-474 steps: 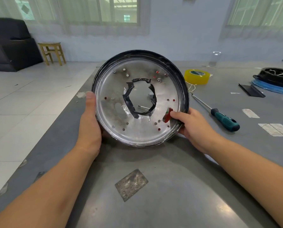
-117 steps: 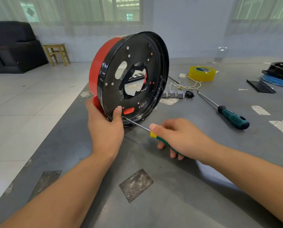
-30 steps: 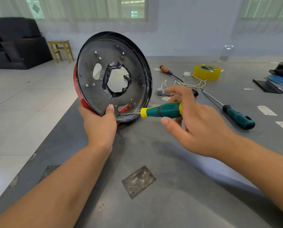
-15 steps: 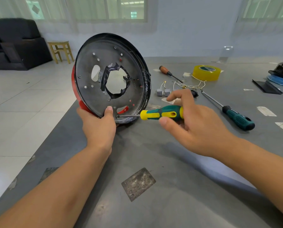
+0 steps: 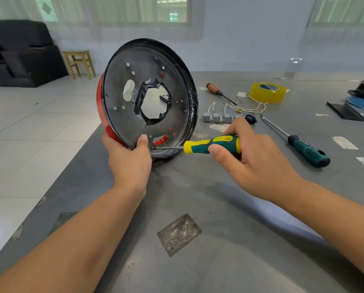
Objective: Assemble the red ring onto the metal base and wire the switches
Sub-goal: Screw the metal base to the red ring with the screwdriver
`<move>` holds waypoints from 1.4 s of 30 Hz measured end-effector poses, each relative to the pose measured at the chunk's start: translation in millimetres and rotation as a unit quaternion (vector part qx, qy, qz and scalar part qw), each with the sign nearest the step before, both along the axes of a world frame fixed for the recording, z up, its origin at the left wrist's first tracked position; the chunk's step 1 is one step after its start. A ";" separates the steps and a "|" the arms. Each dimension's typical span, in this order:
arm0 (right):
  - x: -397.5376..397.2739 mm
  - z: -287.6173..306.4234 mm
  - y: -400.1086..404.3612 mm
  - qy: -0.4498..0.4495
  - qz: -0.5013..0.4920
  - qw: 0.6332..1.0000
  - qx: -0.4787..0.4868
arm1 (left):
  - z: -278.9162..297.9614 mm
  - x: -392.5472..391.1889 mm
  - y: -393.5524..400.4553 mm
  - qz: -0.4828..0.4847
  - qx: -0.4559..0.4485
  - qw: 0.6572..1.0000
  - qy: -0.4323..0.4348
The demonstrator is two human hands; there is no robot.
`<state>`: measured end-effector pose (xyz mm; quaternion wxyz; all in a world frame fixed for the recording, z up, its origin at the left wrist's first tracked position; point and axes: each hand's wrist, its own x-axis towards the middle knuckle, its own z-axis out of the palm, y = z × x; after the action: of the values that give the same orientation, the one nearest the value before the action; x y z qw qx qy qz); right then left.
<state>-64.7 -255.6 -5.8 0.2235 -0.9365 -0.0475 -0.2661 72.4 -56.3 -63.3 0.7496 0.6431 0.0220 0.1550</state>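
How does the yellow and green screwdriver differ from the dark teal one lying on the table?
The yellow and green screwdriver is gripped by the right hand, tip at the black metal base; the dark teal screwdriver lies untouched on the grey table. The teal one's shaft looks longer. Both have ribbed handles.

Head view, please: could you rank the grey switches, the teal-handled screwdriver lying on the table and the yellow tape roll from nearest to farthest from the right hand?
1. Grey switches: just beyond the right hand, close past its fingers.
2. Teal-handled screwdriver: lying to the hand's right.
3. Yellow tape roll: farthest, at the back right of the table.
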 end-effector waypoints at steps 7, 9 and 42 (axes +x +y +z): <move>5.2 0.0 -4.7 -0.052 0.010 0.987 0.149 | 2.4 2.8 2.9 0.006 -0.032 0.999 0.013; 8.4 3.2 -14.1 -0.110 -0.020 0.975 0.194 | 2.5 5.2 5.7 0.027 -0.040 0.999 0.018; 35.5 -15.2 -36.1 0.071 -0.011 0.838 0.542 | 36.9 -32.8 -1.3 -0.130 -0.080 0.988 -0.025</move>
<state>-29.2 -291.7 -21.0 0.6947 -0.6828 0.1308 -0.1847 39.6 -57.6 -26.4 0.8126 0.5745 -0.0680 0.0704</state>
